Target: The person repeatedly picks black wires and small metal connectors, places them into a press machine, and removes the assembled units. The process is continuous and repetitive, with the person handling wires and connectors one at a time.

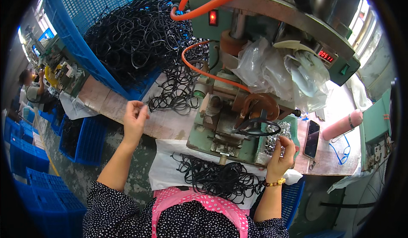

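My left hand (135, 115) is over the table edge with its fingers curled toward the thumb, just left of loose black rings (176, 91). Whether anything is in it cannot be made out. My right hand (280, 155) pinches its fingertips together at the front of a green tray (260, 149) holding small shiny metal pieces (278, 137). Anything between those fingertips is too small to name. A black ring (257, 132) sticks out from the green press machine (199, 142), partly over the tray. More black rings (221, 178) lie in a tangle on white cloth across my lap.
A blue basket (76, 47) heaped with black rings (131, 38) stands at the back left. Orange hoses (212, 2) and plastic bags (272, 66) hang about the press. On the right lie a phone (311, 139), a pink bottle (343, 125) and blue-framed glasses (341, 153). Another person (34, 91) sits far left.
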Available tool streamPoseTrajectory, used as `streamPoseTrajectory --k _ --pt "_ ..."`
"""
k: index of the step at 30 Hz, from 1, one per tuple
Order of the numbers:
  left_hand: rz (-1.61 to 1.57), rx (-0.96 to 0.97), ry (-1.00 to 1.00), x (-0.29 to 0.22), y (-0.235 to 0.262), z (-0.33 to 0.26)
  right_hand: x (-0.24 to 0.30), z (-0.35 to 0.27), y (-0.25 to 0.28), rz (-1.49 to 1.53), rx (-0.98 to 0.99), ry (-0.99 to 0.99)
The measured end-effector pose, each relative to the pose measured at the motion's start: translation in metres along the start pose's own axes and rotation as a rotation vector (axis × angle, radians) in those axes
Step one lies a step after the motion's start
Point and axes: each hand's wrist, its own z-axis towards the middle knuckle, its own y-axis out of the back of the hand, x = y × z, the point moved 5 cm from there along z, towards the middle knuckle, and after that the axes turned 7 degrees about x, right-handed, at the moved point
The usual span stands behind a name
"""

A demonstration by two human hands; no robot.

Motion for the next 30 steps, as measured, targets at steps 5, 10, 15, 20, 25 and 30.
streamPoseTrajectory --k 5,10,15,20,25,30 --pt "0.068 0.357 0.409 0.017 -0.022 -0.024 0.001 0.002 0.002 -0.001 0.042 0.041" --pt "-0.319 0.097 0.150 -0.014 -0.027 -0.026 -0.002 0.001 0.004 0.055 0.046 0.042" --pt "-0.321 0.079 -0.134 -0.078 -0.036 -0.026 0.002 0.006 0.003 0.143 0.087 -0.011" --pt "-0.398 0.245 -0.215 -0.132 -0.057 -0.028 0.027 0.018 -0.001 0.446 0.132 -0.110" --pt "-0.665 0.323 -0.343 -0.175 -0.080 -0.028 0.068 0.031 -0.013 0.722 0.172 -0.137" --pt "-0.551 0.285 -0.368 -0.195 -0.097 -0.022 0.106 0.036 -0.032 0.768 0.220 -0.063"
